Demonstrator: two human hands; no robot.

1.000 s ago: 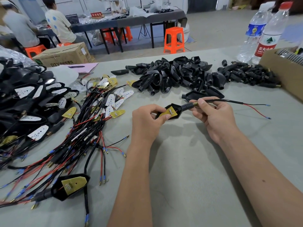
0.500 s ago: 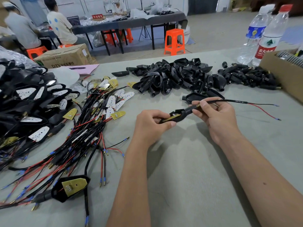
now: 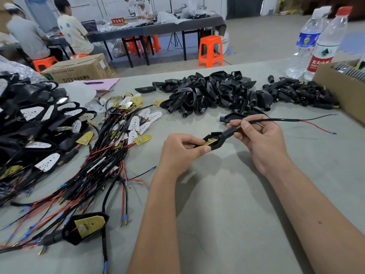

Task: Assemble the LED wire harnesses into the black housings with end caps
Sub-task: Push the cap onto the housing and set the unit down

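While the left hand pinches the wide end of the black housing between thumb and curled fingers, the right hand grips the end cap at the housing's narrow neck, finger and thumb closed round it; both hold the piece just above the grey table, near its middle. A second ago the yellow LED board faced straight up at the camera; half a second ago the housing was turned almost edge-on; now it is rolled partly back, so the board shows as a thin yellow strip inside the shell, with a small white part standing on it. The wire runs from the cap out to the right, splitting into a black lead and a red lead; its loose ends lie higher and further out than they did before. I judge the cap is being seated or twisted home on the neck, and this unit is close to done. Plenty is left: the harness pile lies to the left, empty housings heap at the back, spare caps just beside them.
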